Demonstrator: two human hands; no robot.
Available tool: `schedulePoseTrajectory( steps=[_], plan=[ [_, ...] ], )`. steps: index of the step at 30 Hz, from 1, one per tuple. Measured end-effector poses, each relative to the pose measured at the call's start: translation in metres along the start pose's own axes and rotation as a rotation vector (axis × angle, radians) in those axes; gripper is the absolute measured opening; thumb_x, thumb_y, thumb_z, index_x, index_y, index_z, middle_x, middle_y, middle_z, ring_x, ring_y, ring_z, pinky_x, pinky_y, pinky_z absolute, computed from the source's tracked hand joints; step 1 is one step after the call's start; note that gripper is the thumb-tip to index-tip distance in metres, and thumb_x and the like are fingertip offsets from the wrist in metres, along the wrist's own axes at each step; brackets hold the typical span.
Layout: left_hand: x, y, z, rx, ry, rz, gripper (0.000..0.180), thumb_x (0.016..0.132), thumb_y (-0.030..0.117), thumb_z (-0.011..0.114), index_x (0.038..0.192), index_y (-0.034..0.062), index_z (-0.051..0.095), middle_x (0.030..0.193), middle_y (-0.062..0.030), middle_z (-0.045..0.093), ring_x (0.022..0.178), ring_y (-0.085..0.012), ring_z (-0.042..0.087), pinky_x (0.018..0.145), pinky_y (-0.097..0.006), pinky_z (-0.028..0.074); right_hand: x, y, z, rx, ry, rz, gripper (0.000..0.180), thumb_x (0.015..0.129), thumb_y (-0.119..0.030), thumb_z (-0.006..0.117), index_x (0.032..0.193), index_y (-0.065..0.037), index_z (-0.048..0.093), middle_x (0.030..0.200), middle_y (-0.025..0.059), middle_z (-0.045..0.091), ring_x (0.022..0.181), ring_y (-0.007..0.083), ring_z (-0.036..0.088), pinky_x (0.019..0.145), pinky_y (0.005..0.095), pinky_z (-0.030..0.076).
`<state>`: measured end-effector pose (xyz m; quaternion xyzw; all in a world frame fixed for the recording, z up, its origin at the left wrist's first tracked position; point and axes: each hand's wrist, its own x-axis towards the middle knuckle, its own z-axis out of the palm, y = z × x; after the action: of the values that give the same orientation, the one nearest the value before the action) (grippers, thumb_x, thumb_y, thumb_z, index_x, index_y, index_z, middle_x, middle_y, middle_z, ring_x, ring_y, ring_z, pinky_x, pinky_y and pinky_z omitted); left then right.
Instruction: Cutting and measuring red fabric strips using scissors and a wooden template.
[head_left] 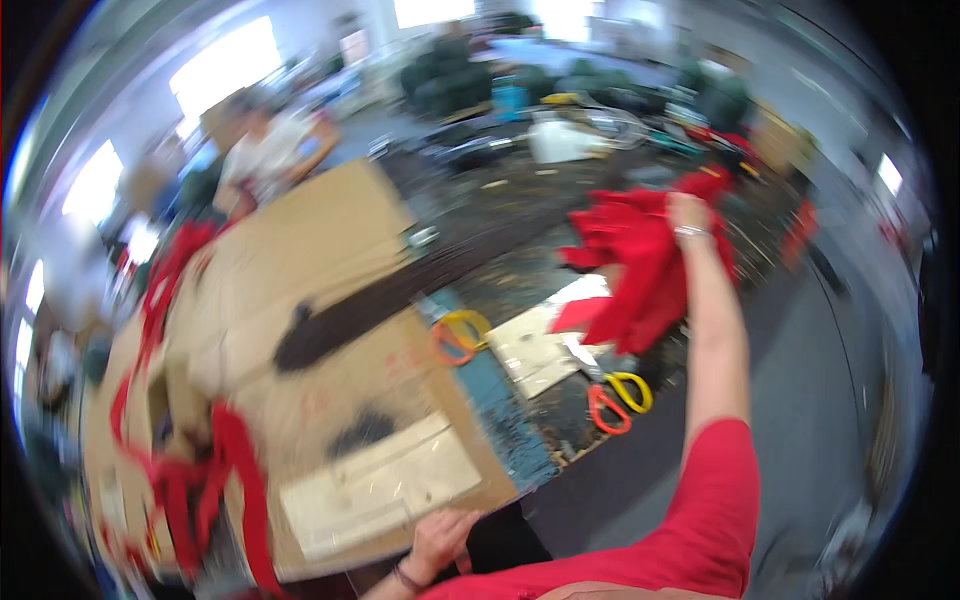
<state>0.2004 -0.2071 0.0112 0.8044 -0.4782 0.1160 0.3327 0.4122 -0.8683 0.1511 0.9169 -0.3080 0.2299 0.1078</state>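
Out to the right, my right hand [688, 212] is closed on a bunch of red cloth pieces [640, 270], which hang and spread over the table's right edge area. Its fingers are partly lost in blur. Down at the near table edge, my left hand [440, 540] is loosely curled, thumb apart from the fingers, with nothing visible in it. Beside the cloth lie scissors with one orange and one yellow handle [618, 395]. A second, similar pair of scissors [460, 336] rests farther left. A pale flat board [385, 485] lies just beyond my left hand.
Brown cardboard [290, 230] covers the table's left part, crossed by a long dark strip [400, 290]. Red cloth strips [240, 480] drape at the left. A white container [565, 142] and tools stand at the back. A person [270, 150] is at the far left.
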Motion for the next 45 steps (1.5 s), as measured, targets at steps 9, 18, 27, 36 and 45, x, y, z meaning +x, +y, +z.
schedulePoseTrajectory(
  steps=[9,18,27,36,45],
  plan=[
    [-0.007,0.017,-0.010,0.015,-0.025,-0.002,0.035,0.077,0.008,0.058,0.112,0.0019,0.056,0.089,-0.0080,0.056,0.081,-0.0238,0.058,0.069,-0.033,0.048,0.169,0.084,0.058,0.276,0.202,-0.476,0.035,0.084,-0.032,0.052,0.086,-0.001,0.067,0.088,0.0223,0.066,0.082,0.0382,0.064,0.073,0.0438,0.050],
    [-0.097,-0.034,-0.119,0.552,0.148,-0.214,0.009,0.076,0.012,0.057,0.084,0.0096,0.059,0.073,-0.0060,0.055,0.068,-0.0234,0.059,0.057,-0.035,0.049,0.077,-0.066,0.017,0.849,-0.167,-0.403,0.028,0.092,-0.016,0.055,0.112,0.002,0.060,0.102,0.0145,0.067,0.092,0.0199,0.064,0.083,0.0301,0.049],
    [-0.202,-0.150,-0.292,0.243,0.465,-1.134,0.043,0.080,0.045,0.066,0.092,0.0038,0.070,0.081,-0.0143,0.069,0.074,-0.0225,0.066,0.068,-0.034,0.050,-0.276,-0.259,-0.124,1.091,-0.703,-0.811,0.021,0.084,-0.013,0.061,0.099,0.002,0.063,0.083,0.0057,0.066,0.079,0.0148,0.062,0.073,0.0286,0.048],
    [-0.182,-0.106,-0.214,0.766,0.537,-0.793,0.020,0.075,0.023,0.071,0.081,0.0045,0.064,0.087,-0.0132,0.061,0.086,-0.0317,0.059,0.073,-0.043,0.047,-0.484,-0.367,-0.134,0.721,-0.255,-0.961,0.055,0.077,-0.044,0.067,0.115,-0.006,0.060,0.127,0.0119,0.055,0.121,0.0303,0.046,0.100,0.0422,0.036],
    [-0.183,-0.139,-0.271,0.293,0.416,-0.851,0.035,0.075,0.036,0.072,0.078,0.0011,0.069,0.070,-0.0142,0.066,0.065,-0.0270,0.066,0.058,-0.038,0.049,-0.489,-0.360,-0.128,0.908,-0.378,-0.880,0.055,0.077,-0.043,0.067,0.119,-0.009,0.061,0.134,0.0096,0.051,0.131,0.0317,0.036,0.109,0.0437,0.024]
  ],
)
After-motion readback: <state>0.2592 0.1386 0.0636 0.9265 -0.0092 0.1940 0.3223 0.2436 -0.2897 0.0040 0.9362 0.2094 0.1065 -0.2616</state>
